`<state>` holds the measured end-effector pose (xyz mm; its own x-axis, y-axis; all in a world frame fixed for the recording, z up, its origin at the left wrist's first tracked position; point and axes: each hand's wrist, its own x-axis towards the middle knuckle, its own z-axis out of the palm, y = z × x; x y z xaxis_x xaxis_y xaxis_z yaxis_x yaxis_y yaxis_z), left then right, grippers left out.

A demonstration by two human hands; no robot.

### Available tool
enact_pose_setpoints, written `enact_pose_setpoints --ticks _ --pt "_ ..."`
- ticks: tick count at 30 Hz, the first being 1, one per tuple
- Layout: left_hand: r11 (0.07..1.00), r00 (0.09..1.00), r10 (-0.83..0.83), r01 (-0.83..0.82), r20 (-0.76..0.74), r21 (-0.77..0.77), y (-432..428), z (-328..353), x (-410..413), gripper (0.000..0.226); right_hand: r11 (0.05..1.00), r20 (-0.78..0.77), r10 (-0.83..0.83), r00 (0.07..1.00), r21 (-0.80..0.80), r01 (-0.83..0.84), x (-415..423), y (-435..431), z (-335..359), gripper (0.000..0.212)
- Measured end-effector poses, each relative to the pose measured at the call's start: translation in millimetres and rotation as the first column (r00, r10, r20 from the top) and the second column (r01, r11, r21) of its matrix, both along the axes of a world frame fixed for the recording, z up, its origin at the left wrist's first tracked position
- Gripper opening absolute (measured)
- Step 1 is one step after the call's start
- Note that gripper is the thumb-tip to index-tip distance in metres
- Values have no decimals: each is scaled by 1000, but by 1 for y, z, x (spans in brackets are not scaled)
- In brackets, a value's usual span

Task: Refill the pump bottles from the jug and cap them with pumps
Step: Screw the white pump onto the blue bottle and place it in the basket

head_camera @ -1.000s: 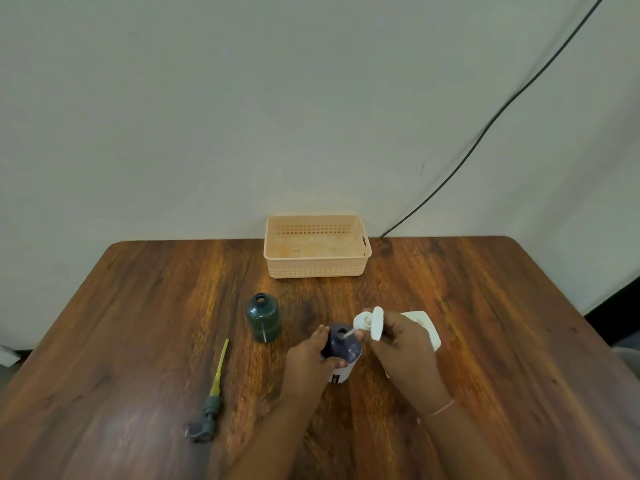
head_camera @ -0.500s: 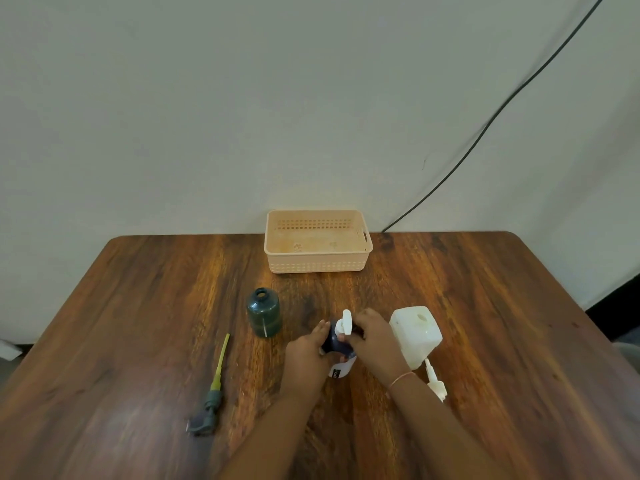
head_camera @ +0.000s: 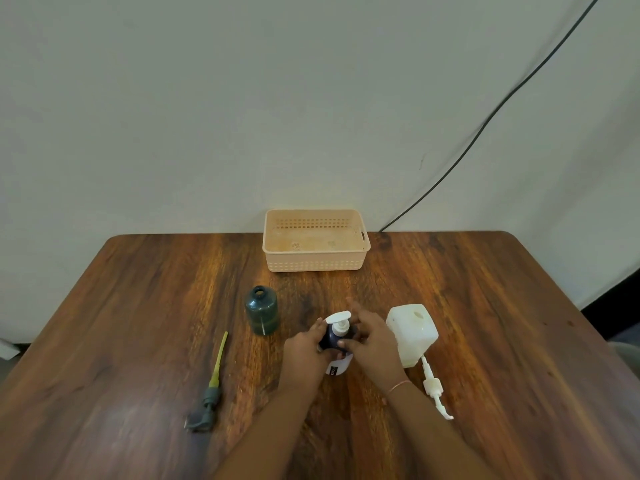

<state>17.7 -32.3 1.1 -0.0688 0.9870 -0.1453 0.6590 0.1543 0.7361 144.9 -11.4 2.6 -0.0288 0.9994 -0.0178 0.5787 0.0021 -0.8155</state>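
The left hand (head_camera: 304,355) wraps around the near-left side of a dark blue pump bottle (head_camera: 333,339) that stands upright on the wooden table (head_camera: 485,323), its fingers curled closed against the bottle's shoulder. The right hand (head_camera: 372,337) comes in from the other side, thumb and fingers lying around the bottle's neck and the collar of the white pump (head_camera: 340,322) seated on top; how firmly it grips cannot be told, as the fingertips are blurred. The pump's flat spout points up and to the left. A white label shows at the bottle's base between the two wrists. Just beside the right hand, to its right, stands a white translucent jug (head_camera: 414,334) with its round opening uncovered on top. A second white pump (head_camera: 434,388) lies on the table touching or just in front of the jug, its tube toward the jug. To the left of the hands an open dark green bottle (head_camera: 262,310) stands upright without a cap, and farther left a green pump with a yellow tube (head_camera: 211,386) lies flat. At the far edge sits a peach plastic basket (head_camera: 315,263), and a black cable (head_camera: 485,123) runs down the wall behind.
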Motion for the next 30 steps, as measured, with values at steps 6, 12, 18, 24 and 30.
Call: enact_pose_setpoints --ticks 6,12,18,24,30 --pt "1000 999 18 -18 27 -6 1 0 1 62 996 130 -71 989 60 64 -7 9 7 17" --pt "1000 999 22 -22 47 -6 0 -1 1 65 994 142 81 987 58 -90 -2 13 8 17" --pt "1000 999 25 -24 36 -13 1 -3 1 60 994 17 69 997 -89 -67 0 16 11 48" --pt "999 999 32 -32 31 2 0 -2 0 66 996 -9 -49 999 -68 49 7 11 7 29" --pt "1000 1000 14 -14 21 -10 1 -1 0 65 1000 -13 15 1000 3 -15 3 8 3 32"
